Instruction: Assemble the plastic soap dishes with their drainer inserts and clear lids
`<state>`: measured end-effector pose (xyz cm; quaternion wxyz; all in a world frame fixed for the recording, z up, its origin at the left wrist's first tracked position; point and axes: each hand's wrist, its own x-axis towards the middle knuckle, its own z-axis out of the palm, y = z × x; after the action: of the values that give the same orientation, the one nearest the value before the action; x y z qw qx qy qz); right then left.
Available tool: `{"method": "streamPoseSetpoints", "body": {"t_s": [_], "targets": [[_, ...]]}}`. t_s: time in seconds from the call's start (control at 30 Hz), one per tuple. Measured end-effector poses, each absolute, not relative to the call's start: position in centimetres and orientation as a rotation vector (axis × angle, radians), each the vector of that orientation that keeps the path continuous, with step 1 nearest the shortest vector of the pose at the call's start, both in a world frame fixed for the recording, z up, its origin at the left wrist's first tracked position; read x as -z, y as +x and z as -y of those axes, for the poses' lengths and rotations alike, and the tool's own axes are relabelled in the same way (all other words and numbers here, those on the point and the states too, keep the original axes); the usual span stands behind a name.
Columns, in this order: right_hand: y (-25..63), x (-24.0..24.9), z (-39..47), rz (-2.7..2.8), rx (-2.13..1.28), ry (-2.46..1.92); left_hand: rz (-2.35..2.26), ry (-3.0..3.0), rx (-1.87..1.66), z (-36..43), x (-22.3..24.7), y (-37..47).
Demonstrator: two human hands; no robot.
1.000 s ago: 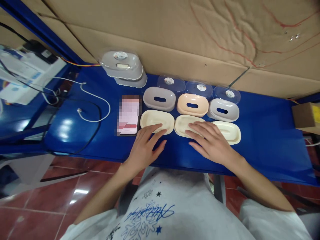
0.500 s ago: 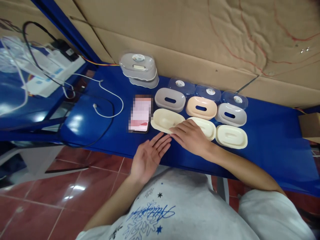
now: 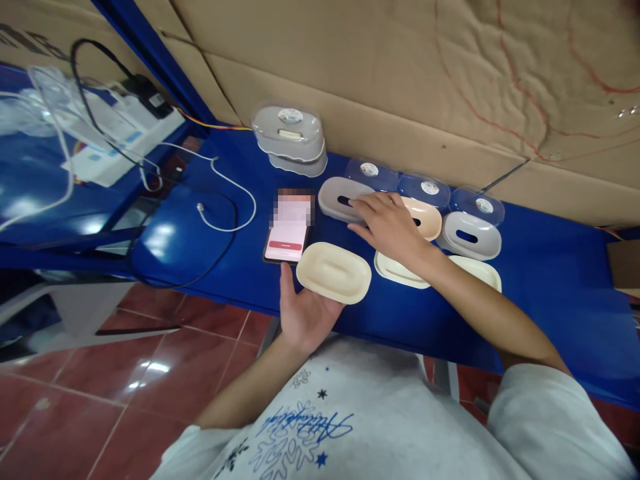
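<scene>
A cream oval dish (image 3: 333, 272), like a soap dish, rests on the fingers of my left hand (image 3: 310, 320), whose thumb is up beside its left end. My right hand (image 3: 390, 217) is over the right end of a grey oval dish with a slot (image 3: 333, 200). Its fingers are apart and the fingertips are by the slot; whether they touch is unclear. Partly under my right hand and wrist are a peach slotted dish (image 3: 427, 215) and a second cream dish (image 3: 400, 270). My right forearm covers part of a third cream dish (image 3: 480, 270).
Another grey slotted dish (image 3: 473, 237) lies at the right. Clear lids (image 3: 373, 177) line the cardboard (image 3: 350, 87). A phone (image 3: 287, 233) lies left of the dishes. Stacked grey containers (image 3: 290, 137) stand behind. A white cable (image 3: 253, 207) and power strip (image 3: 125, 150) are leftward.
The left cream dish has come off the blue table into my left hand, nearer my body. My right hand has moved from that dish up to the grey slotted one.
</scene>
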<state>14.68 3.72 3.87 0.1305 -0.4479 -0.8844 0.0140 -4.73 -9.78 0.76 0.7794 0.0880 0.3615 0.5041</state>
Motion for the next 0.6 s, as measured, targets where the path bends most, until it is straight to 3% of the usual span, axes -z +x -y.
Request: {"method": "streamPoseSetpoints", "body": {"t_s": [0.17,0.4,0.6], "targets": [[14.2,-2.8,-4.1,2.635,0.010,-1.314,-0.750,0.139,-1.141,9.2,-0.9,-4.6],[15.5,-6.2,4.4,2.449,-0.137,-1.045,-0.744,0.381,-1.116,7.6,-1.5,-3.8],[15.0,-6.5,6.4,2.552,0.053,-0.971,-0.744,0.378,-1.070,6.9,-1.6,-3.3]]}}
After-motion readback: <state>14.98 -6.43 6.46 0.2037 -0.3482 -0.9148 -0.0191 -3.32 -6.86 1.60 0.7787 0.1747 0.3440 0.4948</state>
